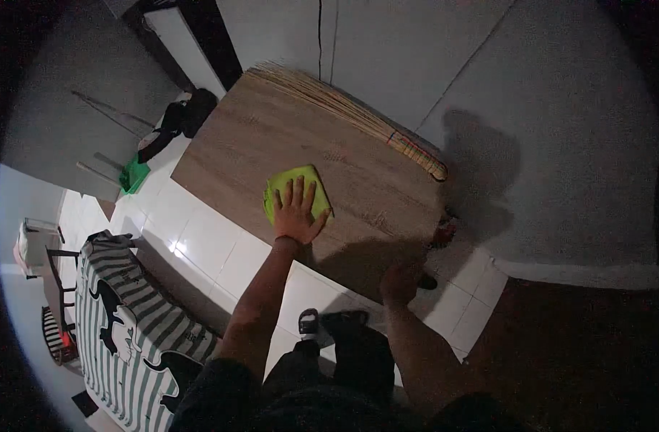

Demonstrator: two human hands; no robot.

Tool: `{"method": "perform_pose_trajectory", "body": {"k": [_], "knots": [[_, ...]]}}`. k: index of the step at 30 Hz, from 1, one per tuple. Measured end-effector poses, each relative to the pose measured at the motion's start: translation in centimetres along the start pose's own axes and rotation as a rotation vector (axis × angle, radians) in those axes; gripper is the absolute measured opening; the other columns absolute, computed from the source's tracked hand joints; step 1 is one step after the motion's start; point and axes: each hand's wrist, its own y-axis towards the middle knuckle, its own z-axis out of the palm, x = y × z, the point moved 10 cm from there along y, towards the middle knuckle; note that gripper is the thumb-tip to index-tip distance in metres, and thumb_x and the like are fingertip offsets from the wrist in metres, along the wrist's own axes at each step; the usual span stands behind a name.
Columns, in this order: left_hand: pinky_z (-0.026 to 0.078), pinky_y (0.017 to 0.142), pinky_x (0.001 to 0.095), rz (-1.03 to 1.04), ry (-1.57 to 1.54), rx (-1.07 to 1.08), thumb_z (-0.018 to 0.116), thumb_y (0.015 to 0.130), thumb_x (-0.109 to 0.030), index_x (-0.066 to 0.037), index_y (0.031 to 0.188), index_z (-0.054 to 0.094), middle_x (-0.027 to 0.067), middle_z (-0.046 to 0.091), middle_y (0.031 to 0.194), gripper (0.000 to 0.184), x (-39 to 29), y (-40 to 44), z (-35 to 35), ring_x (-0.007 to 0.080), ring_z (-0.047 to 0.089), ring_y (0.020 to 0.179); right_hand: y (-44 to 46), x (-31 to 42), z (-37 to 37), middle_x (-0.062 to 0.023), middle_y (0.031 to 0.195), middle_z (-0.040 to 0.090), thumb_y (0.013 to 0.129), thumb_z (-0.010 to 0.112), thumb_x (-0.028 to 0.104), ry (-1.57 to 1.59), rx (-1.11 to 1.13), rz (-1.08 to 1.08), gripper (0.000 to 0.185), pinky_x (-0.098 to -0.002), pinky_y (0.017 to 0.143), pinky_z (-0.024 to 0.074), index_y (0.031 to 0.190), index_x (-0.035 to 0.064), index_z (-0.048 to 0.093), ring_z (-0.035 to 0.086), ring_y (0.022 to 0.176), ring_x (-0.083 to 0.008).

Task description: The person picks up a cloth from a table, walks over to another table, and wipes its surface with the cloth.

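Observation:
A folded yellow-green cloth (306,180) lies on the brown wooden tabletop (229,144). My left hand (295,210) presses flat on the cloth with its fingers spread. At the table's near right edge is my right hand (400,282), in shadow; its fingers are too dark to make out. A broom of thin sticks (344,104) lies along the far edge of the tabletop, its woven, banded end (418,155) toward the right.
Left of the table stands a piece of furniture under a striped cloth with cat figures (139,317). A green dustpan (133,175) and dark items (189,115) are beyond the table's left end. A grey wall (560,144) borders the far side.

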Motion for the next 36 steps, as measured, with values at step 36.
{"method": "perform_pose_trajectory", "body": {"k": [36], "knots": [[0.010, 0.133, 0.0717, -0.041, -0.062, 0.063, 0.053, 0.101, -0.072, -0.020, 0.175, 0.036, 0.0209, 0.029, 0.181, 0.092, -7.7, -7.2, 1.5, 0.0459, 0.023, 0.168, 4.3, -3.8, 6.8, -0.0279, 0.168, 0.044, 0.113, 0.041, 0.063, -0.323, -0.014, -0.454, 0.078, -0.0529, 0.128, 0.0387, 0.167, 0.0068, 0.041, 0.048, 0.152, -0.0436]]}}
